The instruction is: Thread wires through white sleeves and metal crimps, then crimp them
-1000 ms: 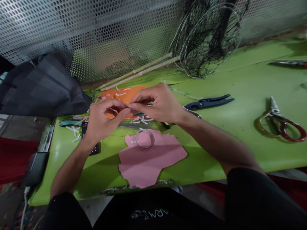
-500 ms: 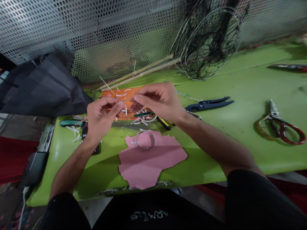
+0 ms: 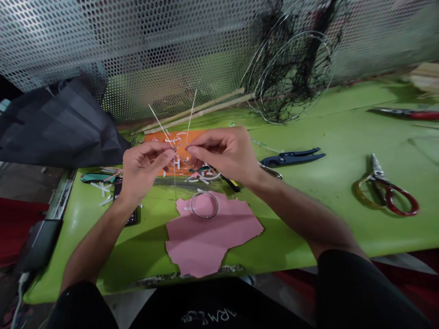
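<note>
The left hand [image 3: 146, 171] and right hand [image 3: 222, 153], fingers half curled, pinch a thin stiff white wire [image 3: 161, 124] with small loop, just above the smooth orange paper sheet [image 3: 195, 138].

Lime-green table [image 3: 343, 183], pink paper [image 3: 206, 242] — orange sheet [image 3: 157, 137]

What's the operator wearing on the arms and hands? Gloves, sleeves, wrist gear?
No gloves: the left hand and right hand are bare, and neither wrist shows a watch or band. The left forearm and right forearm are bare too, up to the black left sleeve and right sleeve.
</note>
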### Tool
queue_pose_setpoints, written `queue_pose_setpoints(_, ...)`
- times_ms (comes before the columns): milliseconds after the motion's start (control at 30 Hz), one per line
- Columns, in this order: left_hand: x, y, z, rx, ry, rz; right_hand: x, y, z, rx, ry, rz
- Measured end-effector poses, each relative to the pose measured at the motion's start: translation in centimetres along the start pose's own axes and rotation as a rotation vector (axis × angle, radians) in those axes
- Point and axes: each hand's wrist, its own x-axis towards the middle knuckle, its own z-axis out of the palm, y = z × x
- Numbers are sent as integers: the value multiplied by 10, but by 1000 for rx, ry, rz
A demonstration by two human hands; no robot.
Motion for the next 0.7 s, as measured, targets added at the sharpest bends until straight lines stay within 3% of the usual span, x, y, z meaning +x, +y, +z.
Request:
queue_pose_setpoints(300,-1,5,6,-30,5,-10,-3,2,4,-61,18,-89)
queue_pose_setpoints(533,-3,12,9,49,-73,-15,2,6,-3,51,-247,-72)
queue_pose_setpoints(700,-7,13,9,111,-72,1,3,8,-3,-102,-193,-207)
